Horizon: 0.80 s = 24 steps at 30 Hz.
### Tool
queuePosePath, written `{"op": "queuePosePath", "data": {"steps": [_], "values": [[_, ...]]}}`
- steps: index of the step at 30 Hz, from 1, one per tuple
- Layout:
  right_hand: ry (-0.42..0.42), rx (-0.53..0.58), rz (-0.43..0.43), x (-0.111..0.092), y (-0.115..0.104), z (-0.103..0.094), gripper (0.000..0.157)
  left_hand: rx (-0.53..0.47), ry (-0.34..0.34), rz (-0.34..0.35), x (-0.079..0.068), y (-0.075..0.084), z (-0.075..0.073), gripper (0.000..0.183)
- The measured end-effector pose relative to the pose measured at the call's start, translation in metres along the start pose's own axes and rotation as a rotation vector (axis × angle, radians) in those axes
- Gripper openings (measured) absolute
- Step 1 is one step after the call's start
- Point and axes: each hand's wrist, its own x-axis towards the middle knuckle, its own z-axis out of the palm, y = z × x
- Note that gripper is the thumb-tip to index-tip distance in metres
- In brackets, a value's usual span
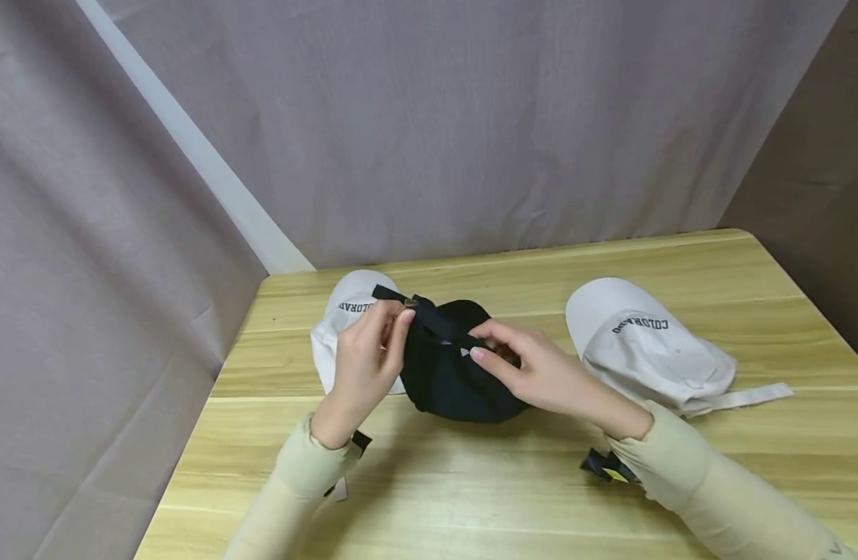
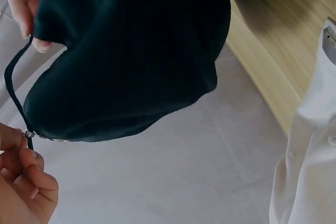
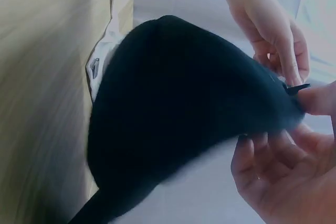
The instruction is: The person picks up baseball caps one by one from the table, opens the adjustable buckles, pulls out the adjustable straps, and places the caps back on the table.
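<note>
A black cap (image 1: pixel 464 393) is held up over the table between both hands, its back strap (image 1: pixel 434 320) toward the top. My left hand (image 1: pixel 365 346) pinches the strap at its small metal buckle (image 2: pixel 27 135), and the strap's loose end sticks out past the fingers. With thumb and fingers, my right hand (image 1: pixel 534 369) grips the cap's edge at the other end of the strap, beside a small pale tag (image 1: pixel 465 352). In the right wrist view the dark crown (image 3: pixel 168 103) fills the middle, and the right fingers (image 3: pixel 278 153) are under its edge.
Behind the black cap, a white cap (image 1: pixel 355 286) with dark lettering lies partly hidden at the left. Another white cap (image 1: pixel 653 350) lies at the right, its strap (image 1: pixel 754 397) stretched along the wooden table (image 1: pixel 471 498). Grey curtains (image 1: pixel 471 132) hang behind the table.
</note>
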Motion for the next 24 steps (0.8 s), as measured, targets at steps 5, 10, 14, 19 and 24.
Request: {"op": "queuePosePath", "data": {"steps": [5, 10, 14, 19, 24], "values": [[-0.023, 0.026, -0.088, 0.001, 0.0, 0.002, 0.009, 0.021, -0.023, 0.046, 0.0, 0.0, 0.001, 0.017], [-0.041, -0.002, -0.15, -0.003, 0.002, 0.002, 0.015, 0.109, 0.012, 0.045, -0.002, -0.009, -0.001, 0.015], [-0.021, -0.025, -0.171, -0.01, 0.004, -0.002, 0.017, 0.153, 0.083, -0.063, -0.003, -0.022, -0.006, 0.011], [0.066, -0.028, -0.089, -0.02, 0.008, -0.01, 0.015, 0.116, 0.092, -0.121, -0.004, -0.029, -0.009, 0.011], [0.226, -0.051, 0.002, -0.028, 0.012, -0.02, 0.012, -0.009, 0.027, -0.127, -0.008, -0.028, -0.013, 0.013]]}}
